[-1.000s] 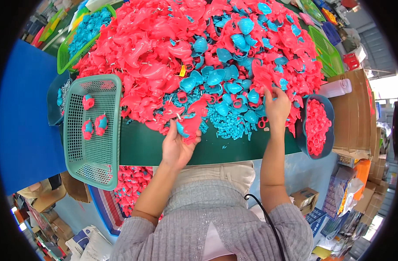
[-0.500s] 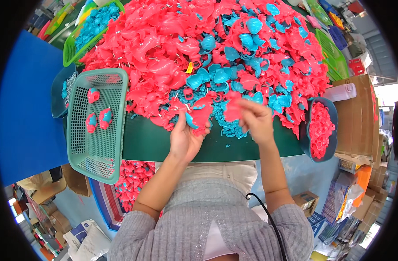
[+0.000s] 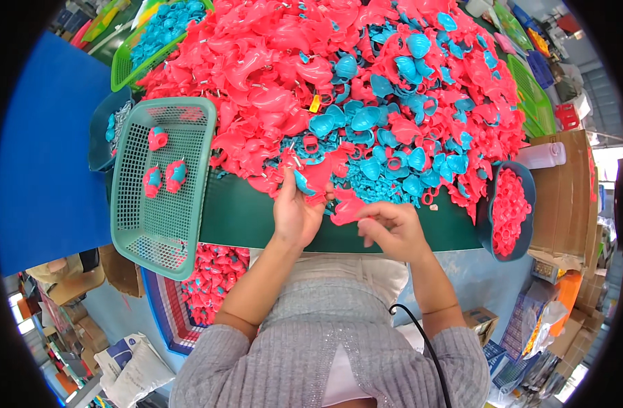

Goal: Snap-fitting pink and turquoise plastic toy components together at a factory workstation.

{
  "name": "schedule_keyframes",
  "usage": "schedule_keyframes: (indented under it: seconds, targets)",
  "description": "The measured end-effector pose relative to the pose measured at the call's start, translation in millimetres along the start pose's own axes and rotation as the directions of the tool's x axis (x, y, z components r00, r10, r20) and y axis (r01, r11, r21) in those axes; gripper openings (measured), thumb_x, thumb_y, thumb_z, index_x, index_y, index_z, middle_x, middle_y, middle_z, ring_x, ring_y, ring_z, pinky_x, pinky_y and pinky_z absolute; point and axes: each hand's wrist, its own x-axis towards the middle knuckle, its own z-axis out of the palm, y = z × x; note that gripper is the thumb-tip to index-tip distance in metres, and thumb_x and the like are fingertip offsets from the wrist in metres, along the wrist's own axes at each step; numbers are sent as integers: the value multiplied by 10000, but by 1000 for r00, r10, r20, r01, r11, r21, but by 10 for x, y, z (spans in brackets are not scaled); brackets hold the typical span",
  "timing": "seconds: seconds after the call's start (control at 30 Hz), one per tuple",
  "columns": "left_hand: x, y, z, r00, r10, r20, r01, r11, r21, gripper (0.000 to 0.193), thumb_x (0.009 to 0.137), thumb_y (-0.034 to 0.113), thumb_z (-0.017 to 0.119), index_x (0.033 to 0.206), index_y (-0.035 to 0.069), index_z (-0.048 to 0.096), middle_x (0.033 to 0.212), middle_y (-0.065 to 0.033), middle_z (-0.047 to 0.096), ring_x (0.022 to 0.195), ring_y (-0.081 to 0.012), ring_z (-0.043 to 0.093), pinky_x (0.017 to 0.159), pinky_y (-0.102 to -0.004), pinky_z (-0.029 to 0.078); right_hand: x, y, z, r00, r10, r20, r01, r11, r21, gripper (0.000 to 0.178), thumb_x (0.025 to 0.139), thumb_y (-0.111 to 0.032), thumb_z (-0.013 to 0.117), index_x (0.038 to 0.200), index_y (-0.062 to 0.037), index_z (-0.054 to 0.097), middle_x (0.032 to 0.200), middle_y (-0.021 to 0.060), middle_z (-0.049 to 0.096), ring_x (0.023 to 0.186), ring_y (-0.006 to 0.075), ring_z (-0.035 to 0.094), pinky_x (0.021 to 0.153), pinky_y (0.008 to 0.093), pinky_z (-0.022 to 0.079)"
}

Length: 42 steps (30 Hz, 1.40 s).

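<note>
Head view shows the left hand (image 3: pixel 294 214) gripping a pink-and-blue toy part (image 3: pixel 310 178), right hand (image 3: pixel 393 231) pinching a pink piece (image 3: pixel 345 212) nearby; aligning them squarely seems wise.

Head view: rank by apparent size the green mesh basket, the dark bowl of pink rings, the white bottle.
1. Green mesh basket, clearly largest.
2. Dark bowl of pink rings.
3. White bottle, smallest.
Fisheye shrinks things near the rim, so true sizes are unsure.
</note>
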Motion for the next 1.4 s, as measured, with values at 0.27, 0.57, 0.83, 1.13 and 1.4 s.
schedule_keyframes:
  seconds: [0.27,0.57,0.83,1.13,1.4]
  targets:
    - [-34,-77,97,998,23,59,-33,983,178,407,1032,380,291,1202,64,482,1105,-93,590,968,-204,592,837,-371,483,263,57,85,950,-103,-294,110,994,7,234,939,-93,553,738,13,610,575,-57,471,509,14,368,441,211,264]
    - [-171,-198,201,986,89,144,-142,897,419,384,1033,357,315,1243,54,421,1102,-49,543,978,-106,559,808,-272,480,462,-105,313,906,-126,-403,17,965,-263,287,933,-133,594,682,-5,538,542,-48,423,510,11,328,427,231,245]
    - [-147,-233,119,963,109,245,-208,880,426,434,1029,397,273,1238,42,407,1114,-89,547,992,-160,586,831,-314,502,511,31,352,805,-234,-545,57,945,-323,119,903,-88,628,861,-7,551,580,-10,512,502,7,410,431,208,297]
    - [-137,-190,188,992,30,124,-58,971,233,417,1037,376,258,1250,62,432,1149,-81,555,1000,-167,579,827,-330,498,392,144,256,728,-668,-158,464,648,-603,532,718,-226,795,1139,25,589,1177,180,594,1097,356,550,934,421,434]
    - [-139,-179,252,997,34,72,-51,969,242,389,1044,341,250,1260,73,430,1173,-69,543,1048,-153,557,895,-319,469,323,189,198,747,-648,-148,481,681,-552,506,690,-212,810,1112,7,637,1145,165,638,1144,369,536,969,446,417]
